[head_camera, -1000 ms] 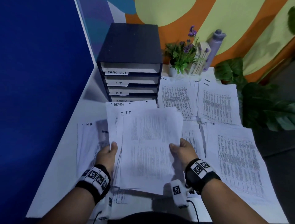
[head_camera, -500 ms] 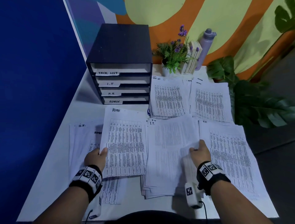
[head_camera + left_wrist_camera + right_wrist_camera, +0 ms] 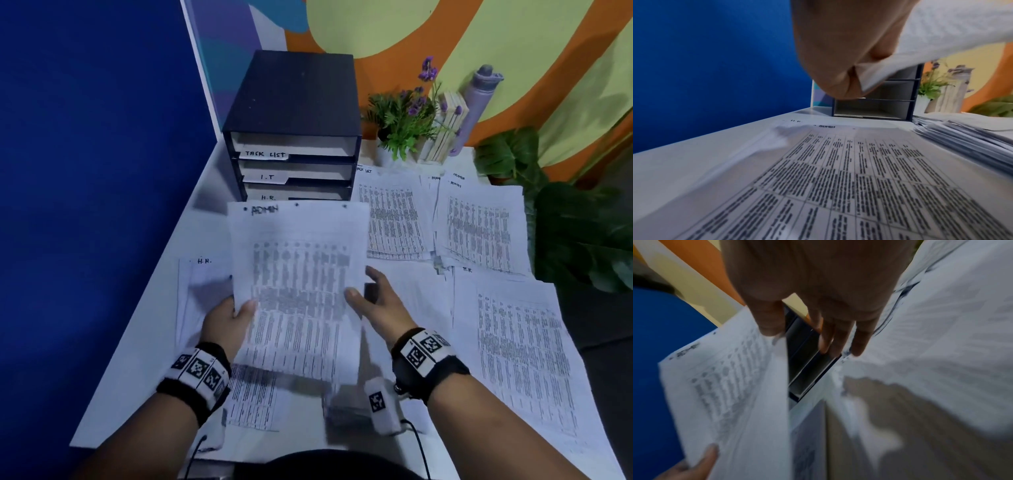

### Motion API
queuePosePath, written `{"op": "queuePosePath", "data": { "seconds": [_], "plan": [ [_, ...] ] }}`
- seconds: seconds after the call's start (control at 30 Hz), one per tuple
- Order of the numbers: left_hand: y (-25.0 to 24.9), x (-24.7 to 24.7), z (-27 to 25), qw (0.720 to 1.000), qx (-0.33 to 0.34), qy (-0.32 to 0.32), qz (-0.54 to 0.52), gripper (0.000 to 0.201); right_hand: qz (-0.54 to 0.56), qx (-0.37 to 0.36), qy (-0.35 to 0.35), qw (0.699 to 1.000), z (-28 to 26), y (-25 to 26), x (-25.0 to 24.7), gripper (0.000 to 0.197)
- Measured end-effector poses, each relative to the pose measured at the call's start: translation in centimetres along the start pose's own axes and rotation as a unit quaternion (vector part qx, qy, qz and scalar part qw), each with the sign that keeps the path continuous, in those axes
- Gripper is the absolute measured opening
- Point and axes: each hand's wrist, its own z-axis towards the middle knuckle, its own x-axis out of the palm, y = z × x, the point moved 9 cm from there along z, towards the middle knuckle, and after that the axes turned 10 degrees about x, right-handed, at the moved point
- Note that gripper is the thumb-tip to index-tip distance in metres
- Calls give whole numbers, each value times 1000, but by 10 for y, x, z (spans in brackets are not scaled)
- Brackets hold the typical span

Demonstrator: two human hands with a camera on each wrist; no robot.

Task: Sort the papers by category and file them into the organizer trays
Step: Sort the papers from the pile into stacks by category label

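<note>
- Head view: an ADMIN sheaf is held lifted above the table, just in front of the organizer, whose lowest tray is hidden behind it.
- Its left edge is pinched by the left hand, thumb on top; the fingers beneath are not seen from above, but the left wrist view shows them curled under the paper.
- The right hand is seen with fingers straight and spread, only the thumb touching the sheaf's right edge; nothing is grasped by it.
- Loose stacks are spread around: an H.R. pile at left, a TASK LIST pile and further piles to the right.
- Since the sheaf is gripped on one side only, sheets could be fanned out or dropped onto neighbouring piles and categories mixed.
- With the ADMIN tray's label covered, the sheaf could be slid into the H.R. slot by mistake.
</note>
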Motion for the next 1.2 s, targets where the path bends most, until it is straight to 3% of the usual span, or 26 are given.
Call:
{"op": "queuePosePath", "data": {
  "seconds": [0.07,0.1,0.2,0.3,0.4,0.5,0.57,0.7,0.77,0.93,1.03,1.13,1.2],
  "plan": [
    [7,5,4,998,6,46,50,33,-31,12,-50,998,8,-3,6,20],
    [17,3,7,996,-2,53,78,37,-47,25,-84,995,12,-8,5,16],
    [59,-17,21,974,-32,48,218,44,-139,43,-130,981,24,-26,8,31],
    [98,-40,18,920,-107,51,373,81,-251,45,-117,960,29,-40,19,29],
    [116,-47,16,915,-143,52,374,107,-284,66,-86,953,35,-58,31,19],
    [129,-50,25,913,-156,74,369,118,-286,71,-91,951,37,-63,35,28],
    [129,-53,30,925,-139,64,347,107,-278,70,-95,953,37,-64,37,27],
    [122,-60,29,961,-80,2,266,30,-204,66,-78,974,39,-66,42,10],
    [121,-61,27,975,-86,-4,206,15,-148,76,-62,984,38,-69,45,17],
    [108,-67,24,995,-66,-22,66,29,-4,92,-17,996,36,-75,59,19],
    [110,-62,24,995,-79,-26,-53,29,20,81,0,997,36,-70,65,16],
    [110,-58,24,990,-92,-40,-96,25,42,80,10,996,36,-66,72,8],
    [110,-57,23,988,-105,-61,-98,24,29,81,-10,996,38,-65,71,22]
  ]
}}
